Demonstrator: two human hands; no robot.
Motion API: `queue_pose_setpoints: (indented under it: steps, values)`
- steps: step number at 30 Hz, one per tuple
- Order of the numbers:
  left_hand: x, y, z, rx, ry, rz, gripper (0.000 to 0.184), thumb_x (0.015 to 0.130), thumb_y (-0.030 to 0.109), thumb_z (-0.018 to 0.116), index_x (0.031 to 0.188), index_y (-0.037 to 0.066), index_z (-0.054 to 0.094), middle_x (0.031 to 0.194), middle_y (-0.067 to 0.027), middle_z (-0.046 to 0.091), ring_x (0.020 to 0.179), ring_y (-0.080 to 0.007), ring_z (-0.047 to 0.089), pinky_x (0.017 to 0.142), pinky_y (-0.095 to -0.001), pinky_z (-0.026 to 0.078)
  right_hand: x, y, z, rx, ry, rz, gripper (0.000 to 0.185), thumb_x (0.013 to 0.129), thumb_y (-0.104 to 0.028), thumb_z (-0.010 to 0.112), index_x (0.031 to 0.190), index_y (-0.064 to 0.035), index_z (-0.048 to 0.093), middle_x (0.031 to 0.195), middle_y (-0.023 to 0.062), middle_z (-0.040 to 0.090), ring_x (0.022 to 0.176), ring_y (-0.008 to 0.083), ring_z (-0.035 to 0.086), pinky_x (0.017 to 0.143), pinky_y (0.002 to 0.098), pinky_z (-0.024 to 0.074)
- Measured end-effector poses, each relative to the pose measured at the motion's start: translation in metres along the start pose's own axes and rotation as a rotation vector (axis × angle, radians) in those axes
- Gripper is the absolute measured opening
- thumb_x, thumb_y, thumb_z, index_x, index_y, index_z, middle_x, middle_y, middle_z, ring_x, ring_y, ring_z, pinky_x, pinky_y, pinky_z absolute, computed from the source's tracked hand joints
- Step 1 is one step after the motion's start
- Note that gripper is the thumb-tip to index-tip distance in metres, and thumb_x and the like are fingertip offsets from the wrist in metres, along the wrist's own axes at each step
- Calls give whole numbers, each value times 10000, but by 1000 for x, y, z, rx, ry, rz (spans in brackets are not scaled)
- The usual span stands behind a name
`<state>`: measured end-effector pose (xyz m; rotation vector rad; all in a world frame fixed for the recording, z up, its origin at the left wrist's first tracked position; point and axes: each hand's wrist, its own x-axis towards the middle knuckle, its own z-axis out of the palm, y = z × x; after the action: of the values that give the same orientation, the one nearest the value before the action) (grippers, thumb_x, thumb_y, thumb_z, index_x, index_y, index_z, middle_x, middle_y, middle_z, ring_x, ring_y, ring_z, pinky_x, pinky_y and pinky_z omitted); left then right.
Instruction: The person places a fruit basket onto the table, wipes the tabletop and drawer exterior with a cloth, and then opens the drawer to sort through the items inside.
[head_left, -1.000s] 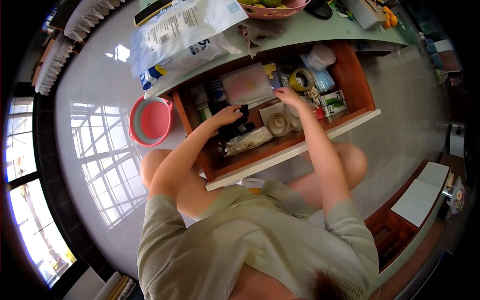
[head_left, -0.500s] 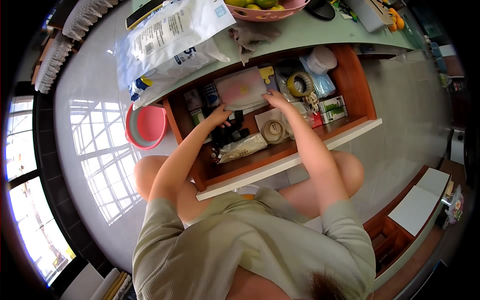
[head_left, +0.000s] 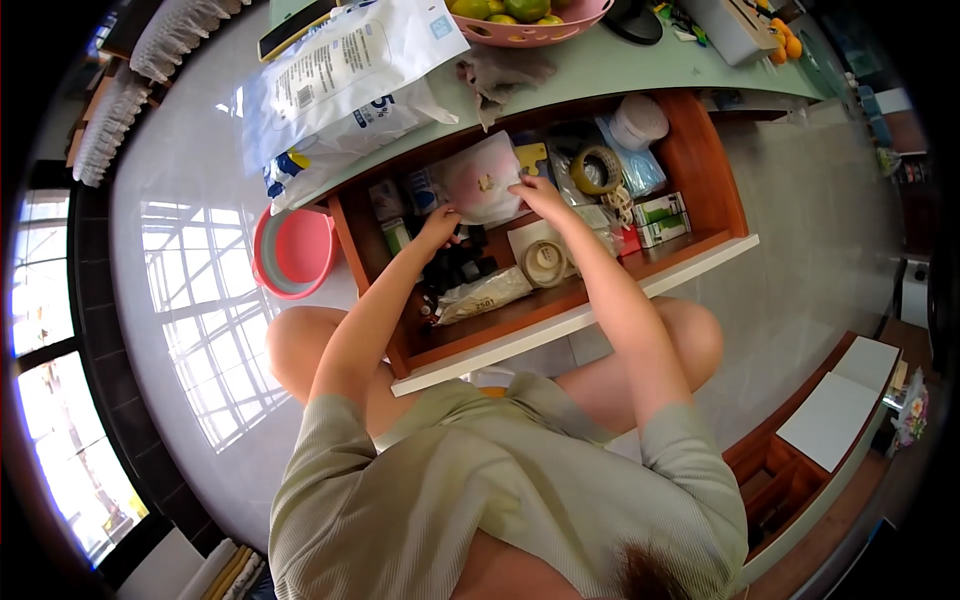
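Note:
A frosted, whitish plastic pouch (head_left: 482,185) with pink and yellow showing on it is lifted at a slant over the back of the open drawer (head_left: 560,303). My left hand (head_left: 438,230) pinches its near left corner, and my right hand (head_left: 541,199) grips its right edge. Just below my left hand lie black items (head_left: 465,262) I cannot make out. A roll of tape (head_left: 597,170) and a yellow piece (head_left: 533,158) are to the right of the pouch. Nearer the drawer front are a coiled beige roll (head_left: 544,263) and a clear packet (head_left: 485,297).
On the glass tabletop (head_left: 590,75) stand white plastic packs (head_left: 350,65), a grey cloth (head_left: 497,75) and a pink fruit basket (head_left: 530,30). A pink basin (head_left: 297,255) is on the floor at left. The drawer also holds a white tub (head_left: 638,122) and small boxes (head_left: 662,220).
Both hands have closed on the pouch's edges. The pouch, which lay flat in the drawer, is now raised and tilted, its surface bent.

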<state>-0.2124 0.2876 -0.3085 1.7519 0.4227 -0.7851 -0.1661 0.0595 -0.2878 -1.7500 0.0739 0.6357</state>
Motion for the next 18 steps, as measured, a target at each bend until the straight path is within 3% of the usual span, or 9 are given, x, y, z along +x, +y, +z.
queue_pose_setpoints:
  steps: [4, 5, 8, 10, 12, 15, 18]
  values:
    - [-18, 7, 8, -143, 100, 66, 616, 864, 314, 486, 1374, 80, 232, 1162, -96, 513, 569, -156, 556, 463, -274, 416, -31, -34, 0, 22, 4, -53, 284, 809, -237, 576, 911, 27, 599, 754, 45, 609, 654, 124, 568, 619, 268, 450]
    - [-17, 4, 6, -178, 45, 97, 718, 854, 305, 514, 1405, 93, 107, 1140, -106, 527, 531, -161, 538, 447, -281, 422, -40, -39, 0, 26, 11, -59, 282, 802, -234, 579, 896, 31, 603, 752, 53, 614, 642, 125, 568, 607, 268, 449]
    - [-59, 17, 5, -65, 126, 162, 783, 845, 234, 548, 1409, 94, 23, 1114, -117, 533, 492, -135, 504, 397, -257, 402, -57, -36, -1, 164, 5, -118, 267, 810, -231, 573, 875, 25, 612, 746, 39, 611, 636, 114, 556, 595, 262, 438]
    - [-89, 29, -1, -41, 171, 168, 885, 808, 168, 610, 1405, 79, -37, 1007, -114, 567, 455, -121, 454, 381, -262, 384, -90, -59, 2, 213, 67, -118, 234, 815, -220, 564, 854, 4, 621, 742, 22, 608, 657, 97, 545, 614, 236, 423]
    - [-114, 33, -6, -30, 256, 270, 768, 801, 142, 621, 1394, 37, 145, 935, -87, 587, 485, -99, 463, 417, -242, 387, -111, -65, -1, 235, 139, -109, 220, 816, -215, 561, 852, -7, 623, 745, 16, 607, 676, 93, 548, 630, 224, 421]
    - [-125, 32, -27, 24, 107, 562, 567, 786, 150, 638, 1266, -27, 392, 867, -62, 604, 578, -108, 499, 526, -218, 406, -142, -72, 7, 422, 185, -99, 228, 827, -245, 567, 882, -31, 623, 779, 3, 600, 680, 68, 518, 618, 213, 402]
    - [-154, 52, -35, -156, 60, 622, 412, 775, 72, 640, 1147, -39, 503, 794, -30, 592, 628, -83, 518, 586, -199, 397, -163, -71, 18, 360, 283, -63, 251, 838, -291, 563, 929, -63, 612, 789, -28, 576, 667, 44, 481, 588, 200, 372]
